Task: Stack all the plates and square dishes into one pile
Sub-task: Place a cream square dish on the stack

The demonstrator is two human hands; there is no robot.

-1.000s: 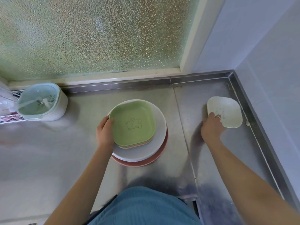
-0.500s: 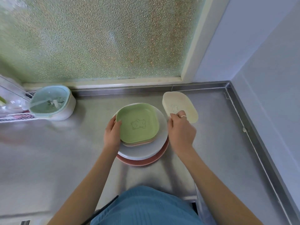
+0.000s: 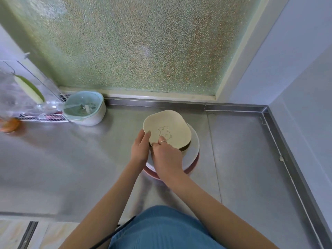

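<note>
A cream square dish (image 3: 168,128) with a small bear drawing sits tilted over the top of the pile in the middle of the steel counter. My right hand (image 3: 166,157) grips its near edge. My left hand (image 3: 140,149) touches the dish's left edge and the side of the pile. Under the cream dish a sliver of the green square dish (image 3: 186,147) shows. Below that lie a white round plate (image 3: 194,150) and a pink round plate (image 3: 193,168). Most of the pile is hidden by the cream dish and my hands.
A pale green lidded container (image 3: 84,108) stands at the back left, next to a wire rack (image 3: 43,117) with clear items. A frosted window runs along the back. The steel counter (image 3: 242,159) has a raised rim at the back and right.
My right hand carried the cream dish from the far right of the counter leftwards and now holds it over the green dish on the pile. My left hand stayed at the pile's left side.
</note>
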